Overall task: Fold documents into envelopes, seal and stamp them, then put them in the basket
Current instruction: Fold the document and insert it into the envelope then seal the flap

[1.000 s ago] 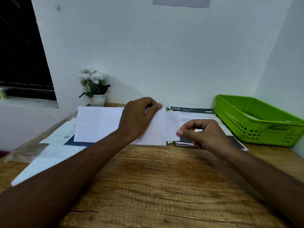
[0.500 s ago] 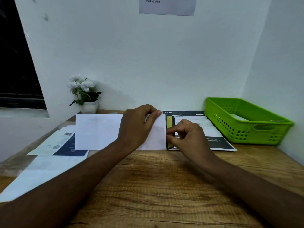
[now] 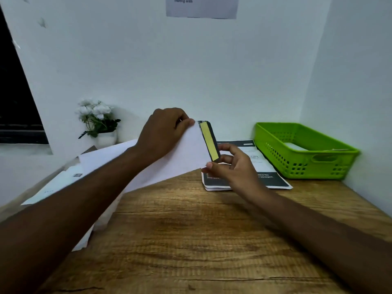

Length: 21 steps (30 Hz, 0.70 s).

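Both hands were on the white envelope, which hung tilted in the air above the wooden surface, its far end running off toward nine o'clock behind the left forearm. The left hand gripped the top edge near the open end, fingers curled over it and thumb on the near face. The right hand pinched the lower corner at the three o'clock end, thumb in front, fingers curled behind the flap. That flap stood open, showing a dark lining and a yellow adhesive strip along it.

By the look of it, the envelope was light and thin, stiff enough to hold its shape between two grips but quick to crease or buckle if squeezed mid-span. The edges and corners seemed the sound places to hold it. The yellow strip was probably tacky, so fingers were best kept off it until sealing. I could not tell whether a sheet was already inside.

Printed documents lay flat at three o'clock of the hands, and beyond them, toward two o'clock, sat the green basket.
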Each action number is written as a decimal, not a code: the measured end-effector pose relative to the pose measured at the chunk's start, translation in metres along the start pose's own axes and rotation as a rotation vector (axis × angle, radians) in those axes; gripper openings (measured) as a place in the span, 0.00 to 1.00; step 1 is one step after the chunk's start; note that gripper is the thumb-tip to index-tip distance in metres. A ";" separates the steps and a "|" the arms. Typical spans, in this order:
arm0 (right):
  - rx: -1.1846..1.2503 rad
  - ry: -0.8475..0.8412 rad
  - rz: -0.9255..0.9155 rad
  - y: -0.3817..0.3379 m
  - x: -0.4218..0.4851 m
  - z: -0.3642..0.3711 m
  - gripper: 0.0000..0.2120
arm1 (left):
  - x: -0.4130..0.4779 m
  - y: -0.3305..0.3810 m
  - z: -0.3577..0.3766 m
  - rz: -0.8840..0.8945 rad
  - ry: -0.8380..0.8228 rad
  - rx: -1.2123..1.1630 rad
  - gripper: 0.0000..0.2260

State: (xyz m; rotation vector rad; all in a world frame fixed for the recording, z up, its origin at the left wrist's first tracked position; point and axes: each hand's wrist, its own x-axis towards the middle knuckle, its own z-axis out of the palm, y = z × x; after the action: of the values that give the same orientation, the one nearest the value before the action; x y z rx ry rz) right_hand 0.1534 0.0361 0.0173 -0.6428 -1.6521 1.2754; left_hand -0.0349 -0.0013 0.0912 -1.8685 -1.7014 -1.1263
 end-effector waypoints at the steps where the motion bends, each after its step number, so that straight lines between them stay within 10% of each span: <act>1: 0.010 0.029 -0.026 -0.001 0.001 -0.001 0.18 | 0.005 0.001 0.002 -0.019 -0.021 -0.013 0.11; 12: 0.041 0.159 -0.127 -0.004 0.015 -0.024 0.16 | 0.017 0.005 0.001 -0.122 -0.450 -0.439 0.17; 21: 0.052 0.142 -0.070 -0.002 0.019 -0.028 0.11 | -0.005 0.015 0.025 -0.397 -0.304 -0.700 0.05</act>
State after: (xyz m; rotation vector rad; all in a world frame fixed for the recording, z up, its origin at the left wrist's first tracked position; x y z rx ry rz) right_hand 0.1698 0.0642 0.0270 -0.6237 -1.5081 1.1912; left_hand -0.0125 0.0110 0.0761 -2.2413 -2.0918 -1.8652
